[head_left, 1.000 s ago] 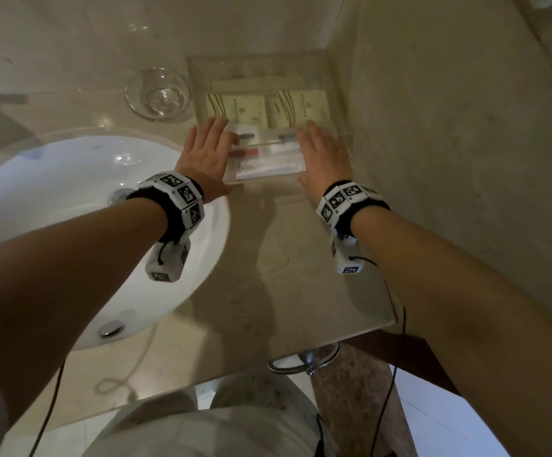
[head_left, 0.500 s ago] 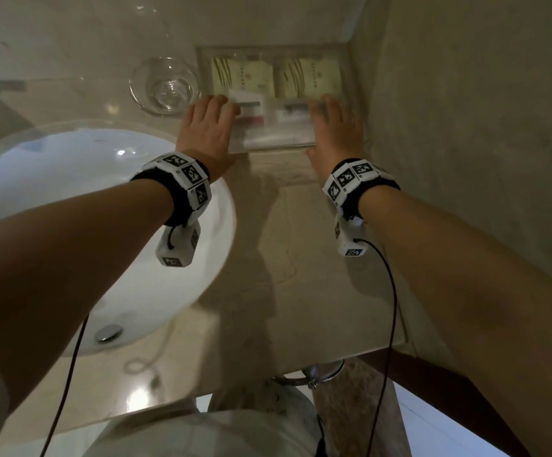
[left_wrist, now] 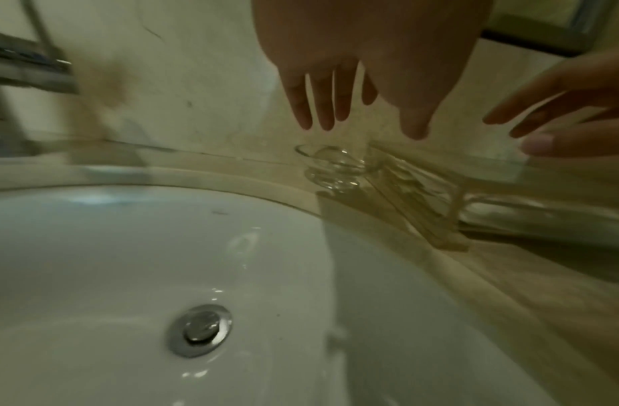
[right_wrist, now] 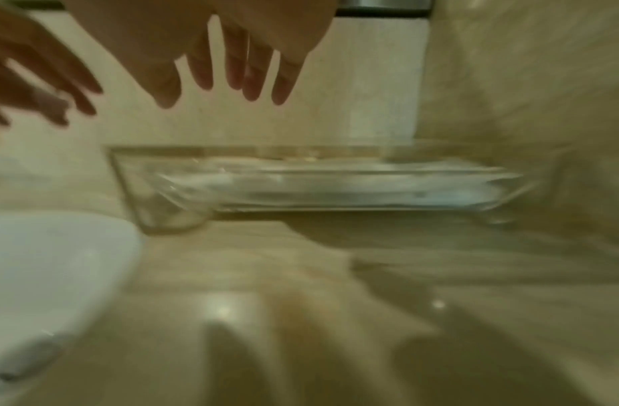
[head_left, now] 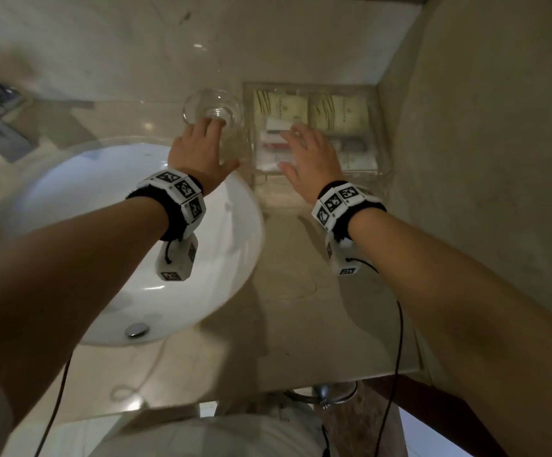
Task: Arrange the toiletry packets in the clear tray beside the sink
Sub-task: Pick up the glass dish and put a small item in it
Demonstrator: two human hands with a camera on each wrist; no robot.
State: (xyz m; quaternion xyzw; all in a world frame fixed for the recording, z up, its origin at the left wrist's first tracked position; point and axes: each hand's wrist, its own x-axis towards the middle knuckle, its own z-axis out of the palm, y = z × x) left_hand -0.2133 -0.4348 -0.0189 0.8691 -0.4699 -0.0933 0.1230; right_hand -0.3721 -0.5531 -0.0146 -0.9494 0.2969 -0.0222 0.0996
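The clear rectangular plastic tray (head_left: 312, 90) is sitting on the beige marble worktop (head_left: 288, 291), tucked into the corner where the back wall meets the side wall, just beside the round white ceramic sink (head_left: 70, 192). Two pale yellow toiletry packets (head_left: 283, 107) are lying side by side along the tray's far half, and several white and clear packets (head_left: 355, 158) are lying in its near half; their exact number is too blurred to tell.

The right hand (head_left: 311, 156) is hovering over the near left part of the tray with its fingers (right_wrist: 252, 74) straight and spread, grasping nothing. The left hand (head_left: 199, 150) is reaching out between the sink and the tray, its fingers (left_wrist: 321, 104) likewise straight and relaxed, holding nothing, with the fingertips lying over the near rim of a small clear glass bowl (head_left: 213, 105); whether they are touching it cannot be told. The bowl is standing on the worktop just to the left of the tray.

A chrome drain stopper (left_wrist: 200, 329) is sitting at the bottom of the sink.
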